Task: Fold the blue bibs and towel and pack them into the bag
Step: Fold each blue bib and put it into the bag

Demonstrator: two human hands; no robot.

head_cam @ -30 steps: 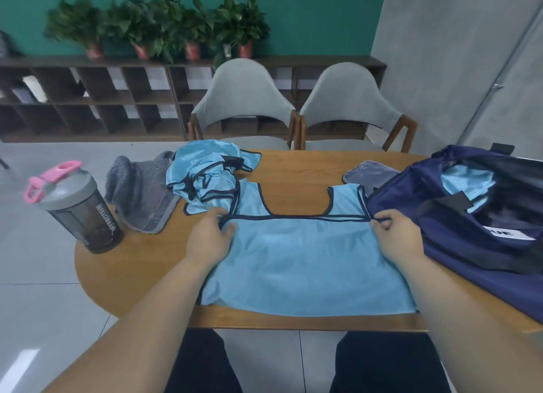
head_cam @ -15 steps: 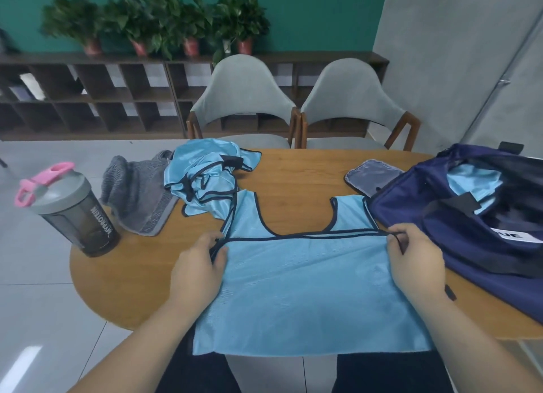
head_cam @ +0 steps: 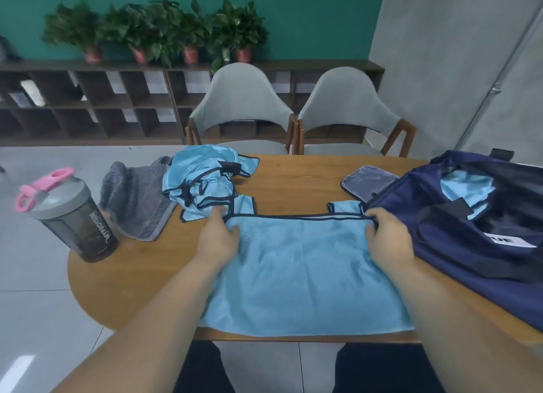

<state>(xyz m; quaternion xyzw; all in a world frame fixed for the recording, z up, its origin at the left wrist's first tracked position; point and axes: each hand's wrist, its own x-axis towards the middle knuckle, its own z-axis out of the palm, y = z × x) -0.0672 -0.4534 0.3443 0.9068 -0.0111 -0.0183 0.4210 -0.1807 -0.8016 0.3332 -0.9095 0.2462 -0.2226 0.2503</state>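
The blue bib point(head_cam: 305, 275) is lying spread across the centre of the frame on the wooden table point(head_cam: 293, 181), its near edge sitting right at the table's lower rim. The L hand point(head_cam: 217, 240) is pinching the bib's dark-trimmed top edge at its left corner, thumb on top of the cloth; can't tell how the other fingers are lying. The R hand point(head_cam: 388, 240) is gripping the same edge at its right corner, fingers curled over the trim, just beside the bag point(head_cam: 458, 245).

Handling, as a guess: the fabric is looking thin, light & mesh-like w/ a slight sheen, so it's prob. going to slide on the wood & sag btwn the hands. The bound trim at the corners is looking like the best hold, both hands keeping it taut, since it's likely stiffer than the body.

More bibs are sitting in a crumpled bib pile point(head_cam: 202, 184) upper left of centre, touching the flat bib's left strap & overlapping the grey towel point(head_cam: 135, 201) to its left. The towel is looking thicker & heavier, prob. holding a fold better. The navy bag is lying open at the right of the frame w/ one folded bib point(head_cam: 467, 190) showing inside. A shaker bottle point(head_cam: 73, 216) w/ a pink lid is standing at the table's left edge.
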